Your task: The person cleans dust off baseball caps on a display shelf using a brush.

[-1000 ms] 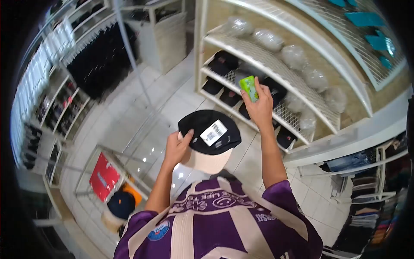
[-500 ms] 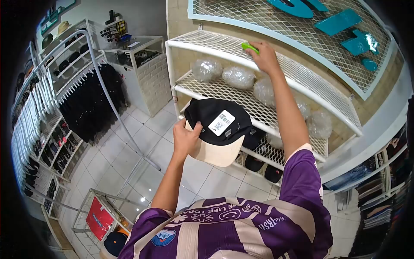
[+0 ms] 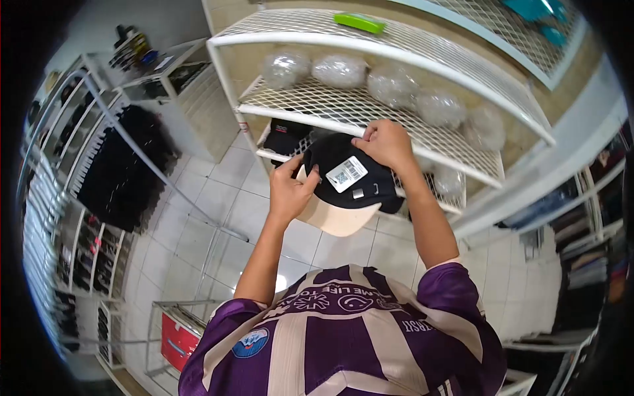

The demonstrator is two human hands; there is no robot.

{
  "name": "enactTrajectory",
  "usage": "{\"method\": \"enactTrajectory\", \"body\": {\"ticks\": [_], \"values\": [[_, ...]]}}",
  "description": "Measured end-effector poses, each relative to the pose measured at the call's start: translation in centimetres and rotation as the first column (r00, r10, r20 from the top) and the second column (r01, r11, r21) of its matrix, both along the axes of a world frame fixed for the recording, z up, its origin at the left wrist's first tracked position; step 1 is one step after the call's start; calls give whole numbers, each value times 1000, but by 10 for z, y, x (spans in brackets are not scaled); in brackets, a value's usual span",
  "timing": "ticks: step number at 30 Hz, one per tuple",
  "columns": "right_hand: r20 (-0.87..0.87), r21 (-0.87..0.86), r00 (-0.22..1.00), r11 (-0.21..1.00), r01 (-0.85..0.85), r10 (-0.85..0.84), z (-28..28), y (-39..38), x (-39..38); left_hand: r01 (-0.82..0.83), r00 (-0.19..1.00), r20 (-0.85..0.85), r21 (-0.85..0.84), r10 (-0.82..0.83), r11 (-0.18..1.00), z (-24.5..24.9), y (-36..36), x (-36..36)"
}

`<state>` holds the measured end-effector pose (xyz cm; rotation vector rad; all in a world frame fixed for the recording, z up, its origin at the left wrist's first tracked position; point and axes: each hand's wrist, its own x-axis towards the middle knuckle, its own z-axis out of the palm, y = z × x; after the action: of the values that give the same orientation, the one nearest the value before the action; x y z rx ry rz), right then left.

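Note:
A baseball cap (image 3: pixel 338 146) with a black crown and cream brim is held in front of the white shelf rack. A white barcode tag (image 3: pixel 347 174) lies on its crown. My left hand (image 3: pixel 290 191) grips the cap's left side near the brim, thumb on top. At the crown's upper right edge, the bent fingers of my right hand (image 3: pixel 388 145) pinch the cap. On the top shelf lies a bright green, elongated object (image 3: pixel 358 23) whose kind I cannot make out; neither hand touches it.
The white mesh rack (image 3: pixel 383 49) holds several plastic-wrapped round bundles (image 3: pixel 340 70). A dark cap (image 3: pixel 286 135) sits on a lower shelf. Black garments hang on a metal rail (image 3: pixel 148 155) at the left. A wire stand with a red panel (image 3: pixel 178 342) is at lower left.
My right hand has let go of the green object, leaving it on the top shelf, and come down to the cap. The view has shifted; my left hand still holds the cap.

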<state>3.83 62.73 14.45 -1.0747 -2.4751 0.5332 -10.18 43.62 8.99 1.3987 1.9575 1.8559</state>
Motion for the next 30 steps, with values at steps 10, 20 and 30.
{"method": "enactTrajectory", "body": {"ticks": [10, 20, 30], "values": [[-425, -288, 861, 944, 165, -280, -102, -113, 74, 269, 963, 20, -96, -269, 958, -66, -45, 16], [-505, -762, 638, 647, -13, -582, -219, -296, 112, 246, 794, 597, -142, -115, 959, -152, -47, 63], [-501, -834, 328, 548, 66, -801, -205, -307, 145, 159, 987, 85, -297, -140, 941, -112, -83, 100]]}}
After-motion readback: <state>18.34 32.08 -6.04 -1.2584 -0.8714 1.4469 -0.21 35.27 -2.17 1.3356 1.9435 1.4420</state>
